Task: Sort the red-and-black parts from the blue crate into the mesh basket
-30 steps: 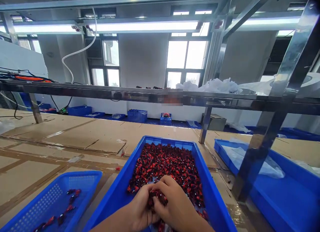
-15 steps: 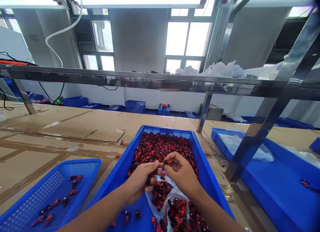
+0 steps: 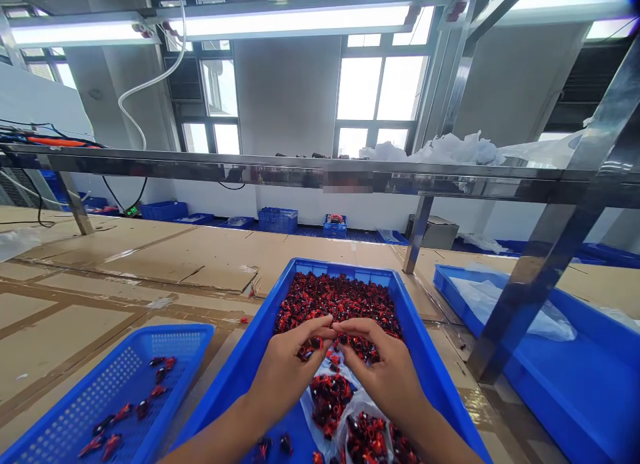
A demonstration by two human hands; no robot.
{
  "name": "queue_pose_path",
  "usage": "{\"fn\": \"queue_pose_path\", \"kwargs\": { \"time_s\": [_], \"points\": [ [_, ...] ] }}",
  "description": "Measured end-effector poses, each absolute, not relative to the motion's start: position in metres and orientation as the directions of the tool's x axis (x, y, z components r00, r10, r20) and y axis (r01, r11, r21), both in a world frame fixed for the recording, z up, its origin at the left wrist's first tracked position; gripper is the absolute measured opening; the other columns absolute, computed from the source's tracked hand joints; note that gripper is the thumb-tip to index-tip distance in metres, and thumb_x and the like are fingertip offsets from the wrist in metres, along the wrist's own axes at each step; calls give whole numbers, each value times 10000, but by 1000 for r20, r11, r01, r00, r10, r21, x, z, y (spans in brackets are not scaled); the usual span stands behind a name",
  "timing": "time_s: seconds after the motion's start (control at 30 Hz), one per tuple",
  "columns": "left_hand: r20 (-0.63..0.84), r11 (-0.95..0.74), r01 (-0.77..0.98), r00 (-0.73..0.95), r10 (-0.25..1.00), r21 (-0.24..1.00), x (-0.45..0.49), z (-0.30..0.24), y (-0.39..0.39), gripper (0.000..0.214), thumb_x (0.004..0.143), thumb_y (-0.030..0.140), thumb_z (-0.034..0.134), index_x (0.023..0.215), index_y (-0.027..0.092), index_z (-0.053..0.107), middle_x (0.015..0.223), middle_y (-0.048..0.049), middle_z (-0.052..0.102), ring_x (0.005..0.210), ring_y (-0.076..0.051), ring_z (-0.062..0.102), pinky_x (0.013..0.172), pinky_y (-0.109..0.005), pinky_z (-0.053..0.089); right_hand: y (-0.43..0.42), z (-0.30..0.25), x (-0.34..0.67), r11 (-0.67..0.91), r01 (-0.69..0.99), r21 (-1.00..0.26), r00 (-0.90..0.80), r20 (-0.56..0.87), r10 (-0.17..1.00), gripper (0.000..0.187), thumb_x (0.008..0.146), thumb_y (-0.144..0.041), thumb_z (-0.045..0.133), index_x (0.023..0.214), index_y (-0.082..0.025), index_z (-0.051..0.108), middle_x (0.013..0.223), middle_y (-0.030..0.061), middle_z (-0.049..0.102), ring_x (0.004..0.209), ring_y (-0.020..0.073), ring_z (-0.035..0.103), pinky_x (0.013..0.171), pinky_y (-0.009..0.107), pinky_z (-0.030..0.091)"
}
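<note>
Cardboard sheets [image 3: 125,264] cover the surface around a blue plastic tray [image 3: 250,364], where the left hand [image 3: 287,374] and right hand [image 3: 385,367] curl narrowly into a heap of red-and-black small parts [image 3: 340,297], their hold unclear, and a careless scoop could tear the clear plastic liner [image 3: 363,401] or scatter pieces.

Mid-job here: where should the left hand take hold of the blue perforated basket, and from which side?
Best grip is probably the rim of the blue perforated basket at its far right corner, with the left hand coming from above. That corner lies closest to the hand, the rim forms a thin lip for the fingers, and the red-and-black pieces lie on the floor below it.
</note>
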State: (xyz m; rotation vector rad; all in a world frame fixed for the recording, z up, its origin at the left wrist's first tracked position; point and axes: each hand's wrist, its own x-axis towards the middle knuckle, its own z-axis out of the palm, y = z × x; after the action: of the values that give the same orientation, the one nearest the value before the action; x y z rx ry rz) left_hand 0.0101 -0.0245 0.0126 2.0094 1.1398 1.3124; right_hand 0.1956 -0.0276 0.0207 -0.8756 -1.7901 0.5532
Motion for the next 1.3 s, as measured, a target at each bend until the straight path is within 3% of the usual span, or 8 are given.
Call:
{"fn": "queue_pose_path", "kwargs": {
  "time_s": [0.1,0.17,0.27,0.4,0.5,0.7,1.07,1.3],
  "points": [
    [521,-556,414,207,828,720,11,14,-27,430,880,205,592,1289,307,510,1089,27,716,1000,-151,673,900,-278,500,-23,17,194,526,214,-823,-171,498,850,250,812,-183,639,1054,-246,646,1038,31,698,976,201,656,870,334,516],
    [492,-513,463,175,853,723,11,16,-30,429,881,198,582,1281,315,480,1074,41,720,980,-146,677,879,-275,503,-18,12,193,285,-8,-959,-116,284,952,233,771,-217,668,1000,-231,633,965,23,682,888,184,650,774,305,529],
    [434,-436,553,144,889,710,11,19,-32,474,857,165,578,1284,327,450,1065,52,721,877,-148,693,773,-263,522,-9,3,192,-145,-306,-941,-208,-83,975,243,704,-232,637,938,-203,579,790,-7,626,666,130,596,586,250,495],
    [423,-439,608,181,888,662,12,18,-31,569,840,146,576,1348,341,411,1084,51,715,836,-152,690,729,-262,522,-7,-8,186,-375,-272,-886,-404,-249,880,212,709,-317,605,861,-179,549,569,-75,445,397,54,340,350,172,218],
    [448,-485,580,218,867,655,12,13,-30,601,847,151,578,1381,352,387,1104,57,711,957,-156,678,829,-282,520,-13,-13,176,-394,-273,-878,-460,-241,855,293,749,-443,650,783,-212,472,542,-105,360,378,36,234,353,169,96],
    [439,-501,595,259,860,629,14,7,-31,615,838,140,571,1391,340,394,1133,47,702,969,-168,680,813,-295,536,-20,-16,169,-324,-317,-891,-474,-147,868,481,724,-562,707,668,-214,379,490,-120,293,385,30,205,356,171,107],
    [347,-394,485,188,919,781,14,11,-26,591,798,239,693,1344,304,477,1126,3,698,1028,-185,649,940,-329,477,-15,-7,178,-318,-444,-838,-444,-103,890,308,777,-488,588,797,-182,557,541,-95,319,405,47,215,327,164,128],
    [373,-404,508,168,913,761,13,12,-27,799,825,241,646,1495,324,220,1161,-9,678,961,-180,662,852,-318,516,-17,1,186,-242,-331,-912,-449,-73,890,243,779,-441,563,808,-201,535,683,-51,446,440,64,258,330,189,120]
  ]
}}
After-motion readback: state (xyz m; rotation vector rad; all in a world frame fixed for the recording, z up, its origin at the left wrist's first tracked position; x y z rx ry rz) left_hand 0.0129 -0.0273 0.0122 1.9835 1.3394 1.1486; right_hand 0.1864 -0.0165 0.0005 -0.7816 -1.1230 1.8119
